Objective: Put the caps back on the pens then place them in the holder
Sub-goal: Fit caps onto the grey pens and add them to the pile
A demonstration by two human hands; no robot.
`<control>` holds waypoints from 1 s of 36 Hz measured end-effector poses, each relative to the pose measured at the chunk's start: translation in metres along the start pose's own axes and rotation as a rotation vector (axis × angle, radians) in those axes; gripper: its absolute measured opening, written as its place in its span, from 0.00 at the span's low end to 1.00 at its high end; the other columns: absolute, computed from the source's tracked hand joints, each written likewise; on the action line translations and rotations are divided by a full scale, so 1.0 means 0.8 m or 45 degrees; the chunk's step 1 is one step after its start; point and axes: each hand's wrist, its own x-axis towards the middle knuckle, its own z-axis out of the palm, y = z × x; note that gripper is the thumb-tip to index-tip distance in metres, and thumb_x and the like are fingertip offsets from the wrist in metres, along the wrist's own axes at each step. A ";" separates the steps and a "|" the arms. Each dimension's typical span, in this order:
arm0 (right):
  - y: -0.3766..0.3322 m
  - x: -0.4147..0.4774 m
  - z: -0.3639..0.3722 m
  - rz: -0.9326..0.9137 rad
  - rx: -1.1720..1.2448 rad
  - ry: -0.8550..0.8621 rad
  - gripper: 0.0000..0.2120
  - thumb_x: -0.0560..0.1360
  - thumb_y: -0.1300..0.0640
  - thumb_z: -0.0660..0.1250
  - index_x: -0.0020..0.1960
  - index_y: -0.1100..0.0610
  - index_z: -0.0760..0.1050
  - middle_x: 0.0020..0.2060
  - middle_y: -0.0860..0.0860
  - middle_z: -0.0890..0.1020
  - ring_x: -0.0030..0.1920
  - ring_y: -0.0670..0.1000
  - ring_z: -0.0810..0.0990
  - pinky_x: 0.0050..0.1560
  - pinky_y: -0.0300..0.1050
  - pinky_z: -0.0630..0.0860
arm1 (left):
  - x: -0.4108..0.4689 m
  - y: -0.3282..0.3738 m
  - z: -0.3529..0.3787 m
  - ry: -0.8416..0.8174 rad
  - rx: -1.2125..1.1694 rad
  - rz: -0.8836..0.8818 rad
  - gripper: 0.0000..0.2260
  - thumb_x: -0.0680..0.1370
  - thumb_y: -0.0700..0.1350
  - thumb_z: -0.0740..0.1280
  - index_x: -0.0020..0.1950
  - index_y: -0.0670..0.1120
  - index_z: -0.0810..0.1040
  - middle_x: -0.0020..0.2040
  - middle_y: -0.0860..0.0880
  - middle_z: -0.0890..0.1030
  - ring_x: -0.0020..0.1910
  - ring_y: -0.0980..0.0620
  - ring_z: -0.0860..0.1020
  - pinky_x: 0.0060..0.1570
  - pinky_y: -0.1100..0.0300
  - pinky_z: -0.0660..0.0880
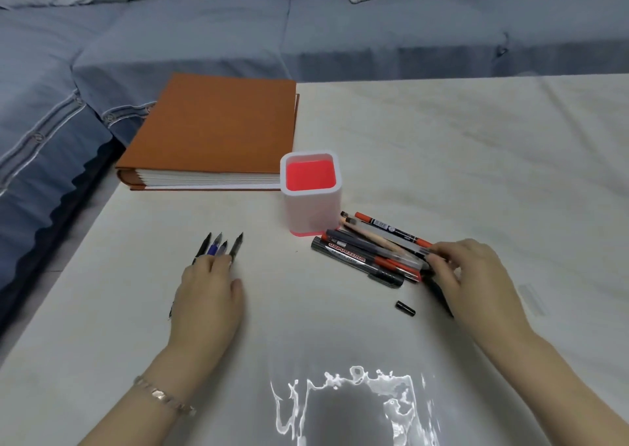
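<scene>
Left hand [207,292] flat on four pens [221,246]; right hand's [476,275] grip on pile [367,251] unclear.

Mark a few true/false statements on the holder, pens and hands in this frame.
1. Pens stand in the holder. False: it is empty.
2. The left hand rests on four uncapped pens. True.
3. A loose black cap lies on the table near the right hand. True.
4. The pile of pens lies left of the holder. False: it lies to the holder's right, with the right hand's fingers on it.
5. The orange book lies open. False: it is closed.
</scene>
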 end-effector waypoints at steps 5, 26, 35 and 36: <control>-0.003 0.017 0.014 0.016 -0.144 -0.099 0.10 0.76 0.57 0.61 0.52 0.57 0.79 0.46 0.55 0.77 0.52 0.57 0.71 0.48 0.46 0.66 | 0.005 -0.003 0.006 -0.005 0.044 0.034 0.08 0.75 0.37 0.62 0.52 0.38 0.75 0.48 0.37 0.76 0.48 0.37 0.73 0.42 0.52 0.67; 0.074 -0.053 -0.054 0.226 -0.130 -0.177 0.07 0.73 0.56 0.65 0.50 0.52 0.78 0.40 0.45 0.74 0.44 0.47 0.70 0.42 0.39 0.64 | -0.048 0.113 -0.001 -0.429 -0.673 0.428 0.10 0.77 0.47 0.62 0.38 0.61 0.73 0.42 0.57 0.79 0.44 0.61 0.75 0.40 0.73 0.67; 0.035 -0.038 -0.026 0.010 -0.111 -0.270 0.11 0.73 0.48 0.65 0.52 0.52 0.76 0.46 0.48 0.77 0.51 0.48 0.71 0.48 0.40 0.66 | -0.060 0.117 -0.003 -0.424 -0.747 0.476 0.15 0.74 0.47 0.66 0.34 0.67 0.75 0.40 0.58 0.80 0.46 0.64 0.75 0.43 0.73 0.69; 0.029 -0.037 -0.020 0.013 -0.136 -0.276 0.12 0.73 0.48 0.65 0.53 0.52 0.75 0.47 0.48 0.77 0.53 0.49 0.71 0.49 0.42 0.68 | -0.061 0.116 -0.004 -0.422 -0.758 0.475 0.15 0.74 0.48 0.66 0.34 0.69 0.76 0.42 0.60 0.79 0.46 0.63 0.75 0.43 0.71 0.70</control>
